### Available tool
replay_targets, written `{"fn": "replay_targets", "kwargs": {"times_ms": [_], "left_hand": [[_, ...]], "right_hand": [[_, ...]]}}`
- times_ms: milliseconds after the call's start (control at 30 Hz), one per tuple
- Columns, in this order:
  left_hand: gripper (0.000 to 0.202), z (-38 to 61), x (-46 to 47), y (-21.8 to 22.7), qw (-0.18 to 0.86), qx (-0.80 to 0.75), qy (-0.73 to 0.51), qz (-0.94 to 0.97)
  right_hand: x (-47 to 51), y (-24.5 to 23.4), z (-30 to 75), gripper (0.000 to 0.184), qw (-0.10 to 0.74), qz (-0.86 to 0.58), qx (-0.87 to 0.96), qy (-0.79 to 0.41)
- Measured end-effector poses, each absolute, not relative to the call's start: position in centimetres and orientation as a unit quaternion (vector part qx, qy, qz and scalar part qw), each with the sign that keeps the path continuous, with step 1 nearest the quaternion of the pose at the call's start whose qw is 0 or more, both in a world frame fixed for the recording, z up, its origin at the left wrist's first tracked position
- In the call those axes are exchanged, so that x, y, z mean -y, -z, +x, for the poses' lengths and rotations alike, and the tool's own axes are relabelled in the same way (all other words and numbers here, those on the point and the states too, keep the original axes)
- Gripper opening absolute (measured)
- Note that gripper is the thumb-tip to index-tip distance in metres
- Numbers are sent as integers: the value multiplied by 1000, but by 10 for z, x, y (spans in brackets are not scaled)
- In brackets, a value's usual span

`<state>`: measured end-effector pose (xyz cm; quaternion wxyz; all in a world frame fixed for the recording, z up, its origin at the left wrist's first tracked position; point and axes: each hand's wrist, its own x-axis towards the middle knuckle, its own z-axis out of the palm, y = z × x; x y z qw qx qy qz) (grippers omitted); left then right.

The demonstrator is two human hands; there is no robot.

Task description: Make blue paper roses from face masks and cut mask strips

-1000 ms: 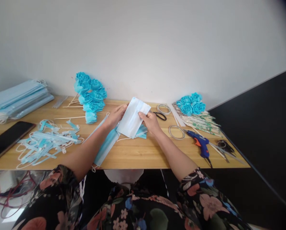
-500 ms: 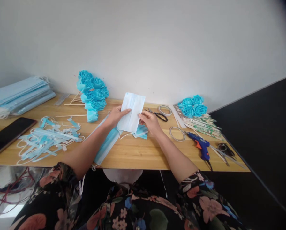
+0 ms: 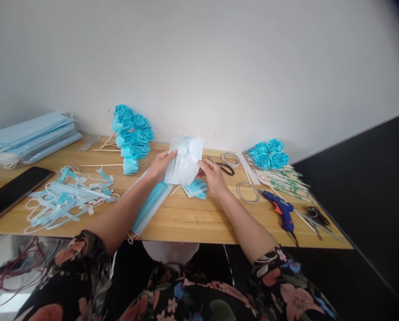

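Observation:
A pale blue face mask (image 3: 185, 165) is held up over the middle of the table, its pleats partly spread. My left hand (image 3: 162, 165) pinches its left edge, thumb on the near face. At the right edge, my right hand (image 3: 211, 174) grips it between thumb and fingers. Beneath and to the left lies another blue mask (image 3: 149, 208), partly hidden by my left forearm. Small folded blue mask pieces (image 3: 196, 189) rest under the held mask, near my right hand.
Cut strips and ear loops (image 3: 69, 196) lie left, beside a phone (image 3: 15, 191) and stacked masks (image 3: 32, 133). Blue paper-like roses (image 3: 134, 133) stand behind; more roses (image 3: 269, 154) sit right. Scissors (image 3: 226, 168), tape rolls (image 3: 248, 192) and a blue glue gun (image 3: 281, 207) are at right.
The held mask has been pulled wider, its pleats opening out and its surface now bulging. Both hands still grip its side edges. The whole view has shifted slightly.

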<state>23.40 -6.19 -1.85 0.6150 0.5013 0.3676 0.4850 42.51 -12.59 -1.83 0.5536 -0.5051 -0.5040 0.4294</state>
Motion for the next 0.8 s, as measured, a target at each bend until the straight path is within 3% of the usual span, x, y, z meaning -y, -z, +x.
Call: {"fn": "replay_targets", "kwargs": {"times_ms": [267, 467, 600, 800], "left_hand": [[61, 233, 78, 9, 700, -358, -291, 545], [44, 229, 74, 12, 647, -322, -235, 650], [37, 228, 71, 14, 636, -304, -237, 668], [54, 230, 68, 15, 608, -358, -357, 613]], "right_hand": [[128, 16, 423, 43, 604, -473, 443, -464], [121, 15, 430, 42, 644, -486, 388, -446], [117, 10, 437, 48, 668, -480, 367, -434], [123, 3, 433, 56, 607, -411, 440, -518]]}}
